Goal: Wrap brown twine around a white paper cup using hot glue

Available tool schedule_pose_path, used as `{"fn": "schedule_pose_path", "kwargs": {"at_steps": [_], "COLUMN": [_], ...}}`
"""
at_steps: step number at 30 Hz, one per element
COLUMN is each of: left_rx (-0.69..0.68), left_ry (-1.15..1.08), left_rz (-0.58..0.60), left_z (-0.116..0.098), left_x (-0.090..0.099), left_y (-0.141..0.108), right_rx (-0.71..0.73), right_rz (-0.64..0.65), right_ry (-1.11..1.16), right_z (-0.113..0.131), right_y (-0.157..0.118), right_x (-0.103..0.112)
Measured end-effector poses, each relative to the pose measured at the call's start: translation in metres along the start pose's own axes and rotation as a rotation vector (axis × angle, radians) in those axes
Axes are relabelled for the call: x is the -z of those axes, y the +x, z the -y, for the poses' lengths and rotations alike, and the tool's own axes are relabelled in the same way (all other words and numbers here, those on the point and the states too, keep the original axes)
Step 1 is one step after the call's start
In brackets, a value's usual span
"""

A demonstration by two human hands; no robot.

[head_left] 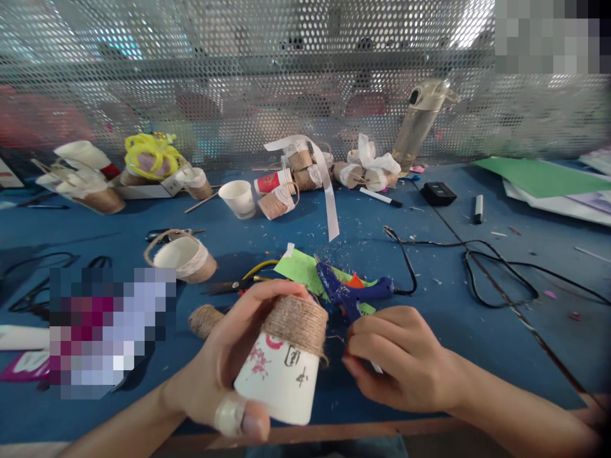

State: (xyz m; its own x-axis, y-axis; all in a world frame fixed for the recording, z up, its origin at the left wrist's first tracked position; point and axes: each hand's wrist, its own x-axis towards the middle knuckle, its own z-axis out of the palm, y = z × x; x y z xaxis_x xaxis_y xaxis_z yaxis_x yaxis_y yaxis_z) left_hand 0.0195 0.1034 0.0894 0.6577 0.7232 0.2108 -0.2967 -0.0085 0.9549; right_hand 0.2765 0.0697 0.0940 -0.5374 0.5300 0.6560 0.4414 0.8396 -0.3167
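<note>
My left hand (229, 356) is wrapped round a white paper cup (281, 381), tilted, with its upper part bound in rows of jute twine (296, 321). Red print and dark marks show on the bare part of the cup. Just right of it, the fingers of my right hand (398, 356) are pinched together on a thin loose strand of twine running from the cup. A small whitish tip shows under those fingers; I cannot make out what it is. Behind the hands, a blue glue gun (351, 286) lies on a green paper piece (298, 267). A twine ball (205, 320) sits beside my left hand.
A twine-wrapped cup with a handle (184, 257) stands at left, near scissors (229, 286). Several cups, a white ribbon (329, 203) and a tilted bottle (417, 127) line the metal mesh (238, 95). A black cord (472, 267) loops across the right side.
</note>
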Motion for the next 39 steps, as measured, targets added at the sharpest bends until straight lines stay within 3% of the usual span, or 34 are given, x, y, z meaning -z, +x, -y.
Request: {"fn": "schedule_pose_path", "kwargs": {"at_steps": [5, 12, 18, 39], "left_rx": [0.009, -0.007, 0.027, 0.055], "left_ry": [0.075, 0.174, 0.123, 0.122], "left_rz": [0.002, -0.066, -0.065, -0.098], "left_z": [-0.007, -0.012, -0.01, -0.012], "left_x": [-0.003, -0.008, -0.004, -0.004], "left_y": [0.004, 0.004, 0.001, 0.002], "right_rx": [0.062, -0.045, -0.169, -0.18], "right_rz": [0.09, -0.06, -0.004, -0.01], "right_ry": [0.057, 0.159, 0.216, 0.274], "right_z": [0.003, 0.001, 0.002, 0.0], "right_y": [-0.003, -0.006, -0.006, -0.006], "right_x": [0.005, 0.002, 0.005, 0.005]}}
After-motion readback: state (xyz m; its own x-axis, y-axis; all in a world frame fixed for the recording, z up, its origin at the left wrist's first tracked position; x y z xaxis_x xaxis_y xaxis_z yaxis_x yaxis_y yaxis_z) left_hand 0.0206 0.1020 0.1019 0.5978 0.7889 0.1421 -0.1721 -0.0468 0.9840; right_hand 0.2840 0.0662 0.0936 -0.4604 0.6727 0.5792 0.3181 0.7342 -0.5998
